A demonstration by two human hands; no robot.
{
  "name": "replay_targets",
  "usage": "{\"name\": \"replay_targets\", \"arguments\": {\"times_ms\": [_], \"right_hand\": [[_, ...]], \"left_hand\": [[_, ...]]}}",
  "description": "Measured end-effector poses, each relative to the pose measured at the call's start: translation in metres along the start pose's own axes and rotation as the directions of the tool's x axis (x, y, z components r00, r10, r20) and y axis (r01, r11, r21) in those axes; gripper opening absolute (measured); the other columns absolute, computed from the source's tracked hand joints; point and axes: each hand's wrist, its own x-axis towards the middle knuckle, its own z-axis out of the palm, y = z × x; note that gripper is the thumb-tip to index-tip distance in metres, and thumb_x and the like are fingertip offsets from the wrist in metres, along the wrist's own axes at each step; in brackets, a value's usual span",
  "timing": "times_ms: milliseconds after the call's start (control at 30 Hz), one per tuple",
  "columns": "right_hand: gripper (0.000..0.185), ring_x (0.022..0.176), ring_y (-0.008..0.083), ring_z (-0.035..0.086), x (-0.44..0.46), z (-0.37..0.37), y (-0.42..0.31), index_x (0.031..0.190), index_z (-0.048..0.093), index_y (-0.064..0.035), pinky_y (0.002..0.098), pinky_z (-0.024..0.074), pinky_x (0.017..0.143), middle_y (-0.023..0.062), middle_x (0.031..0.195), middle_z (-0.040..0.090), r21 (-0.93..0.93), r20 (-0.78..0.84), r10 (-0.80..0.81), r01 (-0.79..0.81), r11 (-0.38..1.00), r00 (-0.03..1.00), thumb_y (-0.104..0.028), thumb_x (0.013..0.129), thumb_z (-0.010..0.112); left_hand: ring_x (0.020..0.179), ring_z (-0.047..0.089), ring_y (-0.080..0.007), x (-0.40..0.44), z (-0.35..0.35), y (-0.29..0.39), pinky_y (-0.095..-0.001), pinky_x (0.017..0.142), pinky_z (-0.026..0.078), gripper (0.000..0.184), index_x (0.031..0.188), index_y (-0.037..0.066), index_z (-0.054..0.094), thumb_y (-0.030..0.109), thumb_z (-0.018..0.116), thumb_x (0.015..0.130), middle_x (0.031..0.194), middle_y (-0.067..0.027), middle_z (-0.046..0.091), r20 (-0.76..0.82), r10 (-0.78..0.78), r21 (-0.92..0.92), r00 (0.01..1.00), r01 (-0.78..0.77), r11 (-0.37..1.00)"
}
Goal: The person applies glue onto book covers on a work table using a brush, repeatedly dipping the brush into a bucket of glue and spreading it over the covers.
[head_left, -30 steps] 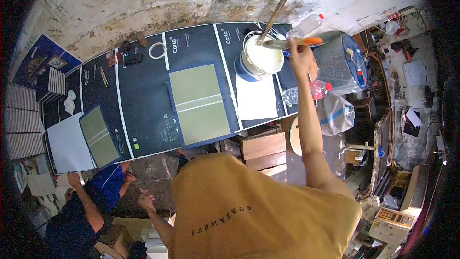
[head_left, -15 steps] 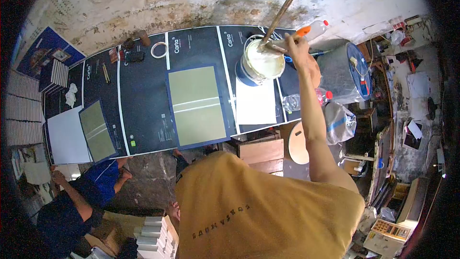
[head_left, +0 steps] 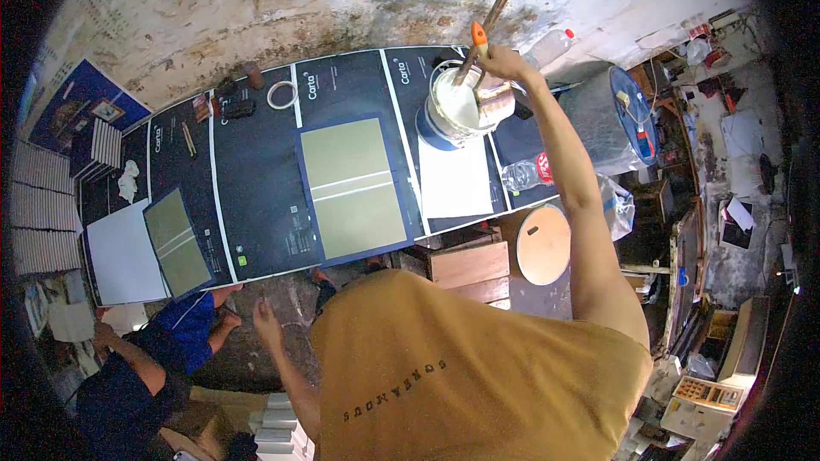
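My right hand (head_left: 502,65) is closed round a wide brush (head_left: 495,104) with an orange handle tip, at the rim of a white bucket (head_left: 442,131). Thick white paste fills the bucket. A wooden stick (head_left: 494,13) leans out of it beside the brush. My left hand (head_left: 266,323) hangs low in front of the table's near edge, fingers apart and nothing in it. On the table lies an olive-grey board panel (head_left: 354,230) with a blue border and two pale strips. White paper (head_left: 453,183) lies partly under the bucket.
A co-worker (head_left: 128,376) in dark clothes sits at lower left. A smaller panel (head_left: 178,243) and white sheets (head_left: 126,252) lie at the table's left end. Plastic bottles (head_left: 521,176), a tape roll (head_left: 282,92), a blue drum (head_left: 632,115) and a round stool (head_left: 543,246) are around.
My right hand has moved left with the brush, whose handle now points up and whose wide head is at the bucket's right rim. My left hand has come into view at lower left.
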Motion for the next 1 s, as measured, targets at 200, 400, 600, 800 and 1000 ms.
{"name": "replay_targets", "arguments": {"times_ms": [200,400,600,800,1000], "right_hand": [[0.045,0.090,0.0432,0.068,-0.035,-0.018,-0.107,0.108,0.063,-0.0038,0.0514,0.0535,0.080,0.0250,0.094,0.071,-0.182,-0.054,-0.154,0.142,0.973,0.987,-0.040,0.082,0.068],[0.053,0.091,0.0387,0.069,-0.057,0.116,-0.218,0.124,0.052,-0.0064,0.0451,0.0552,0.079,0.0204,0.095,0.070,0.468,-0.469,-0.207,0.440,0.766,0.859,-0.015,0.076,0.074],[0.041,0.083,0.0159,0.067,-0.119,0.219,-0.176,0.112,0.064,-0.0009,0.0296,0.0546,0.069,0.0097,0.097,0.070,0.861,-0.106,0.291,-0.058,0.505,0.951,-0.029,0.085,0.078],[0.037,0.083,0.0140,0.067,-0.224,0.167,-0.138,0.113,0.068,0.0062,0.0276,0.0549,0.074,0.0105,0.101,0.072,0.983,-0.185,0.607,0.155,0.102,0.773,-0.020,0.087,0.077],[0.041,0.081,0.0217,0.069,-0.220,0.202,-0.279,0.095,0.071,0.0018,0.0365,0.0545,0.077,0.0134,0.089,0.074,0.882,-0.228,0.565,-0.078,0.465,0.793,-0.035,0.080,0.081]], "left_hand": [[0.117,0.057,-0.0327,0.020,0.085,0.254,-0.0411,0.099,0.045,0.046,0.126,0.002,0.061,0.027,0.073,0.088,0.127,-0.0183,0.060,0.374,0.503,0.217,0.779,-0.601,0.769],[0.131,0.045,-0.0402,0.019,0.133,0.318,-0.0633,0.100,0.037,0.096,0.141,0.014,0.051,0.061,0.083,0.064,0.152,-0.0147,0.037,0.791,0.229,0.462,0.568,-0.799,0.386],[0.126,0.049,-0.0395,0.026,0.133,0.322,-0.0620,0.095,0.044,0.117,0.149,0.014,0.038,0.051,0.093,0.052,0.152,-0.0147,0.035,0.852,0.099,0.458,0.513,-0.824,0.333],[0.125,0.051,-0.0385,0.035,0.129,0.305,-0.0613,0.093,0.046,0.119,0.149,0.012,0.036,0.048,0.094,0.051,0.153,-0.0137,0.033,0.853,0.203,0.366,0.480,-0.829,0.424],[0.121,0.053,-0.0383,0.038,0.129,0.303,-0.0582,0.088,0.048,0.120,0.146,0.001,0.032,0.050,0.091,0.054,0.148,-0.0139,0.037,0.852,0.280,0.314,0.443,-0.859,0.404]]}}
